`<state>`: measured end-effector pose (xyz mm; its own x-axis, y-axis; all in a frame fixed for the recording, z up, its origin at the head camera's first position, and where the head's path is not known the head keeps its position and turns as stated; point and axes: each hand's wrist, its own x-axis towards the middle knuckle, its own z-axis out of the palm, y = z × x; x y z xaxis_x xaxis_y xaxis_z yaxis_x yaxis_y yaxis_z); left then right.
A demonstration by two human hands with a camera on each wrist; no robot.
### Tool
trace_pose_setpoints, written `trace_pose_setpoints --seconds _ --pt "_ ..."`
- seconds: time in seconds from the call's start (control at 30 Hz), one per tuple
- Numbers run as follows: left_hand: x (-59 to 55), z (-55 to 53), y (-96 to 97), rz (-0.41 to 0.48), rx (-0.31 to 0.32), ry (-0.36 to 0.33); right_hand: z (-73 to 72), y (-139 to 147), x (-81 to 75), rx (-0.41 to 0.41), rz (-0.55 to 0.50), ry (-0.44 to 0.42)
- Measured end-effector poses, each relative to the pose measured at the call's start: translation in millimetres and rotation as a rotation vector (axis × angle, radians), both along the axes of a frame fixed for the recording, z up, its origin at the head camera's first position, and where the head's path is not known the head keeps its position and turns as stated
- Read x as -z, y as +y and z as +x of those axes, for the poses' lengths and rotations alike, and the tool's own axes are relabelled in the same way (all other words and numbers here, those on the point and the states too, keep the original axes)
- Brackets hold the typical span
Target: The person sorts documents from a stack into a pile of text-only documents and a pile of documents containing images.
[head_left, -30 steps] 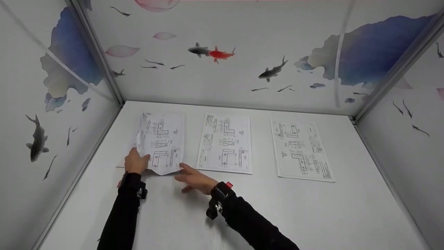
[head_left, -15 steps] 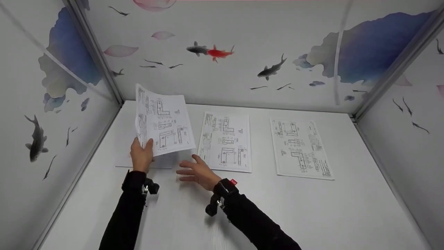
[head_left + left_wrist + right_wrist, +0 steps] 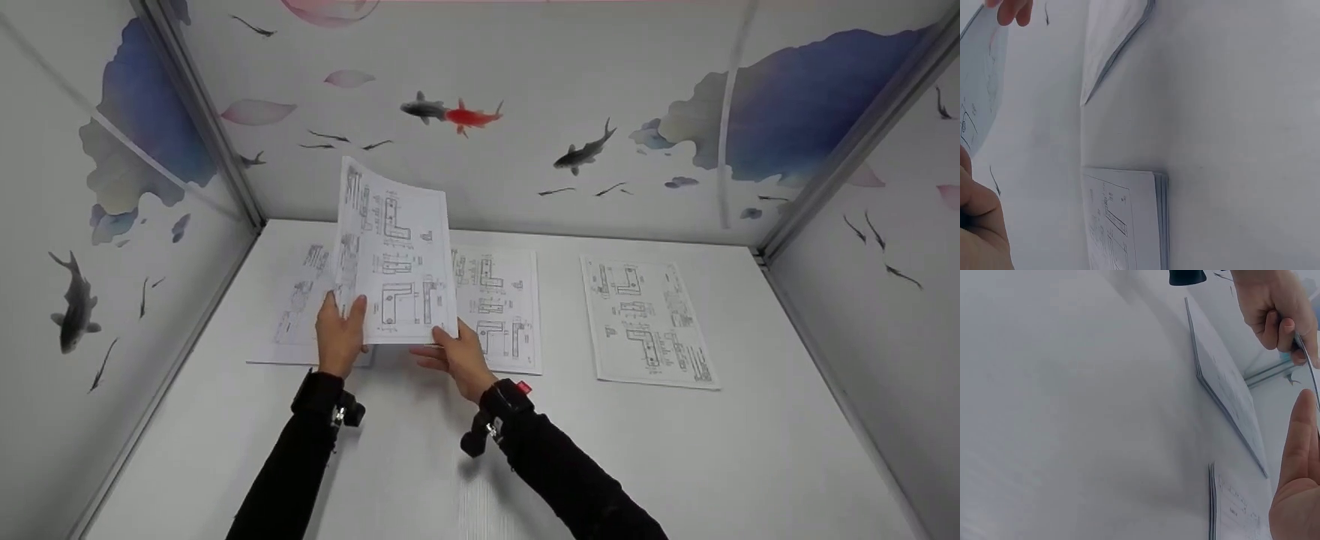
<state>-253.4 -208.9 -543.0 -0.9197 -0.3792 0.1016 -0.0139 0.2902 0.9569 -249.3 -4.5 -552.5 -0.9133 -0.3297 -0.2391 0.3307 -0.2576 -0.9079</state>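
A printed technical drawing (image 3: 397, 255) on white paper is held up above the table, its far edge slightly bowed. My left hand (image 3: 341, 337) grips its lower left edge, thumb in front; the right wrist view shows curled fingers (image 3: 1286, 332) behind the paper. At the lower right corner my right hand (image 3: 461, 360) pinches the paper, thumb in front and the other fingers fairly straight behind. The held paper (image 3: 982, 79) appears edge-on from the right wrist. Below it lie the left pile of drawings (image 3: 292, 315) and the middle pile (image 3: 517, 315), partly covered in the head view.
A third pile of drawings (image 3: 649, 322) lies on the right of the white table (image 3: 750, 450). White panels (image 3: 480, 180) printed with fish and petals enclose the back and sides, with metal posts (image 3: 202, 112) at the corners.
My left hand has lifted the drawing off the left pile and carried it rightward, uncovering another drawing there. My right hand, earlier apart with spread fingers, now holds the lower right corner.
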Motion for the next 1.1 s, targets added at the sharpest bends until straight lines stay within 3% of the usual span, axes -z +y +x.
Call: trace_pose_setpoints --seconds 0.27,0.57,0.8,0.9,1.1 --pt "9.3 -0.9 9.0 -0.138 0.057 -0.021 -12.4 31.3 5.3 0.072 0.099 0.062" --pt "20.5 0.3 19.9 -0.135 0.202 -0.084 -18.1 63.2 12.2 0.115 0.066 0.100" --pt "24.6 -2.3 29.3 -0.109 0.176 -0.179 -17.4 82.9 17.3 0.049 -0.001 0.103" --pt "24.0 -2.9 30.6 -0.084 0.168 -0.166 -17.5 89.7 18.9 0.010 -0.009 0.105" --pt "20.0 -7.2 40.9 0.042 0.173 -0.056 -15.3 99.6 21.8 -0.030 0.039 0.093"
